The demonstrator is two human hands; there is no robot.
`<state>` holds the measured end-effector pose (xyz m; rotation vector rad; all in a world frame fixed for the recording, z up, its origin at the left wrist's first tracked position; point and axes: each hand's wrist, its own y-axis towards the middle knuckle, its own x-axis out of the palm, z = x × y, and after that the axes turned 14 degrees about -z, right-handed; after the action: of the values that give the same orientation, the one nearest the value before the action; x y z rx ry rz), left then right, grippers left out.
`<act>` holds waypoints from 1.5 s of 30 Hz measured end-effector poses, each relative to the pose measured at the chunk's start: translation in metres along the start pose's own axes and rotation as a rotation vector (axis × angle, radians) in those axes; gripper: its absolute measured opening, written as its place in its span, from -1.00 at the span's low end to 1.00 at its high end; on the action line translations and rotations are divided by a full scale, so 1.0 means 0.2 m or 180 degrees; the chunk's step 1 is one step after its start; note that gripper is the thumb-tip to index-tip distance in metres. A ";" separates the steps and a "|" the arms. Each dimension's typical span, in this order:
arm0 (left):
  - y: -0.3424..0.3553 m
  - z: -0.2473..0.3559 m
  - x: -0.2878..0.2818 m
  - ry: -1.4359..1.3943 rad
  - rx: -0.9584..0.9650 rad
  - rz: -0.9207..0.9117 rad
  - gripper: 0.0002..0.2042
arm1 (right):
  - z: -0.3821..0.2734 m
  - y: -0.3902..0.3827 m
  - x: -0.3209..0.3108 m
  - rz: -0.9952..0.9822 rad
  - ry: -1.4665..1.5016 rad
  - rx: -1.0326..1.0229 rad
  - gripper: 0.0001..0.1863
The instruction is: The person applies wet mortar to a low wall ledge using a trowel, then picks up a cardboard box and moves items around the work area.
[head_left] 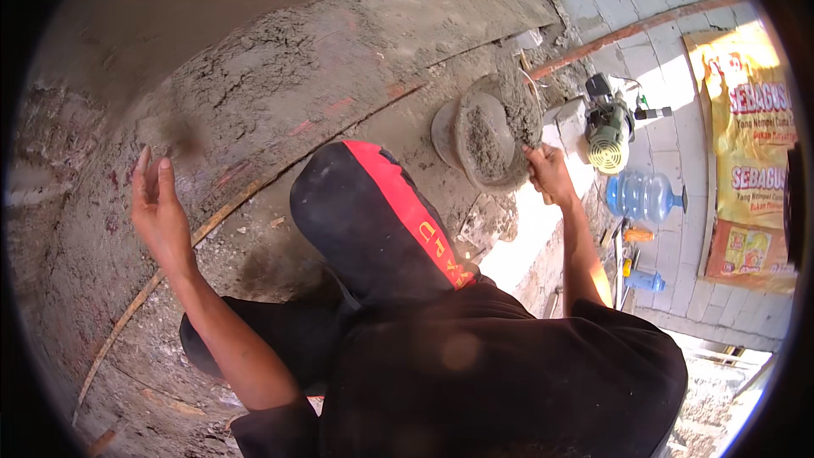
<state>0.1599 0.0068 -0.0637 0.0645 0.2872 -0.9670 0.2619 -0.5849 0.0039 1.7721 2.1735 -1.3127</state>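
In the head view, my right hand [547, 170] is closed on the handle of a trowel [519, 102] heaped or coated with grey mortar, over the right side of a grey bucket [445, 136] that holds more mortar [485, 140]. My left hand [159, 195] is raised at the left with nothing in it, fingers up and slightly curved, near the rough grey cement surface [263, 68]; whether it touches it is unclear. Between my hands is my bent knee [356, 220] in black and red cloth.
A thin wooden strip [140, 297] runs along the cement surface. To the right are a small green pump [607, 140] on a pale block, a large blue water jug [640, 197], a small blue bottle [646, 280], an orange bottle [638, 235] and a yellow banner [738, 153].
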 end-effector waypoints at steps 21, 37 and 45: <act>-0.62 0.37 -0.31 0.1478 -0.0100 0.0801 -0.52 | -0.84 0.82 1.12 -0.1902 -0.4320 -0.2034 -0.33; -1.02 0.17 -0.16 0.2376 -0.0926 0.1622 -0.51 | -1.25 1.02 1.37 -0.2611 -0.3398 -0.2162 -0.35; -1.02 0.11 -0.19 0.2113 -0.0943 0.1590 -0.51 | -0.95 1.06 1.00 -0.1407 -0.3607 -0.1763 -0.38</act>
<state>-0.0232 -0.0838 -0.0166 0.1773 0.9735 -0.3724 0.4530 -0.3122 -0.0986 0.1901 1.8946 -1.1335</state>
